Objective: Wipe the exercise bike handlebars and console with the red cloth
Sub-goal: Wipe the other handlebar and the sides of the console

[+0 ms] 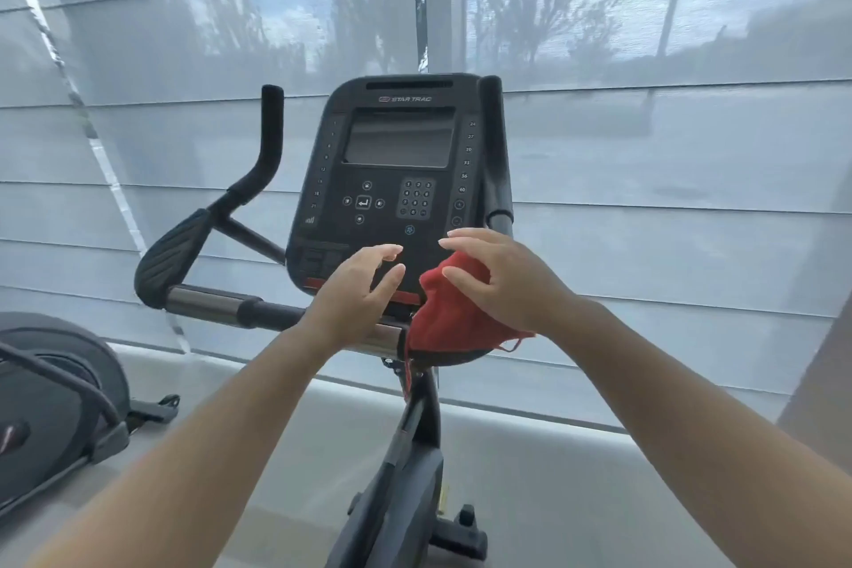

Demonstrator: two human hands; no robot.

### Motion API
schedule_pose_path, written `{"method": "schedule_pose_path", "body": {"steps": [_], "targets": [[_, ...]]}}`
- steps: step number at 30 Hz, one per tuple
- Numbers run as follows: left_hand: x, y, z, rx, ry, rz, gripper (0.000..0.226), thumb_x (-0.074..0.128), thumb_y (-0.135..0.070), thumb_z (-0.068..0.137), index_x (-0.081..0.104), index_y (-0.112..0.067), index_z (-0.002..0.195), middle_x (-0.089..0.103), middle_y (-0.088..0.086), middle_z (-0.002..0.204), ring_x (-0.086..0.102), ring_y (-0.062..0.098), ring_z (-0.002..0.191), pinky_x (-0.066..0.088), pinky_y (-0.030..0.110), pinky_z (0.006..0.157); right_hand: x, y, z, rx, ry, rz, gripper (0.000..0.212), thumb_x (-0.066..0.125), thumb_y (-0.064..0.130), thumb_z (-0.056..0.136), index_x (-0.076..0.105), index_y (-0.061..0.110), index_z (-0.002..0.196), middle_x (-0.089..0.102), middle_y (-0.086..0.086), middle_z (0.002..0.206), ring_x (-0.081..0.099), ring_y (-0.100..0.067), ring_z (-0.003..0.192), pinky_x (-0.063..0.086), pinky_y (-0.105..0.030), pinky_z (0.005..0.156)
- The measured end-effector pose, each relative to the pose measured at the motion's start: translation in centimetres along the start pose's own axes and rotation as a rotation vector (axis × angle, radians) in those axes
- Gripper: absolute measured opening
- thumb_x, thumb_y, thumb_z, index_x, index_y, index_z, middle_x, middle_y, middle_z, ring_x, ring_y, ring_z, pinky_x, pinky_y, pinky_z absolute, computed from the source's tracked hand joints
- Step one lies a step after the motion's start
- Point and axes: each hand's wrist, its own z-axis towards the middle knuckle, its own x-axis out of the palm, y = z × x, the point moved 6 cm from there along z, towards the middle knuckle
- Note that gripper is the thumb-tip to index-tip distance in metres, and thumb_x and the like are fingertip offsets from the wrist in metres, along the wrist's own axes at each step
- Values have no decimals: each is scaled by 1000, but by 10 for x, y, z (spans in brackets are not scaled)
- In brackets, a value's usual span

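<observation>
Your left hand (357,291) hangs in front of the lower edge of the black rounded plastic console (396,180) of the exercise bike. Its fingers are straight and slightly spread and hold nothing. You cannot tell from here whether the fingertips touch the console's face.

Your right hand (502,281) is at the console's lower right corner, over the crumpled red cloth (442,323). Its fingers and thumb are extended and loosely spread, not curled round the fabric. The palm sits close over the cloth, but contact cannot be made out.

The red cloth lies bunched and draped just below the console's lower right corner, over a black pad on the right side of the bars. 1 loose thread hangs down toward the dark grey frame post (405,452) under the console.

The black and silver tubular handlebars (216,304) run out to the left below the console's bottom edge. They pass a black ribbed elbow pad (170,254), and a black foam horn (271,129) rises upright left of the console. A 2nd upright black grip (495,143) stands against the console's right edge.

The console's screen (399,143) is dark, with a keypad (416,197) below it. Far left of and lower than the console, a grey exercise machine (55,383) sits on the floor. Behind the console hang pale translucent window blinds (645,198).
</observation>
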Motion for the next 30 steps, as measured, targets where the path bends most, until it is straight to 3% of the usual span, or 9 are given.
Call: {"method": "schedule_pose_path", "body": {"steps": [4,10,16,23,26,30], "targets": [[6,9,23,46,19,35,36,42,-33,96,53,-17,126,57,0,125,50,15,119,40,37,103,15,-6,-6,78,61,-144,45,57,46,85,53,28,126,53,9,127,45,-16,120,38,-31,99],[25,11,36,52,0,-29,30,39,-34,97,58,-17,113,61,2,113,55,16,107,43,34,93,3,-17,-25,175,-62,-93,33,61,32,86,57,26,118,56,10,121,48,-13,112,30,-17,90],[23,18,35,-1,-40,-29,27,39,-34,96,59,-17,104,63,0,102,57,16,91,46,34,83,14,-18,0,278,-207,-176,29,58,29,88,58,17,114,58,1,118,49,-26,108,38,-36,92],[24,20,36,-33,-21,-41,28,39,-32,96,60,-15,102,65,0,98,57,16,88,43,30,77,15,-6,-34,224,-196,-84,26,52,34,88,58,24,111,57,11,113,47,-16,102,29,-19,89],[21,18,35,-17,-43,-51,26,39,-30,96,60,-16,99,65,-1,95,56,16,85,42,30,74,9,-8,-32,246,-223,-59,19,58,27,89,59,21,107,57,9,107,49,-16,100,33,-23,90],[21,16,35,-9,-41,-47,25,39,-30,96,60,-17,99,64,-2,95,54,14,84,38,27,72,-26,-14,-6,296,-473,-52,16,60,19,86,60,17,102,56,7,102,52,-20,99,33,-20,87]]}}
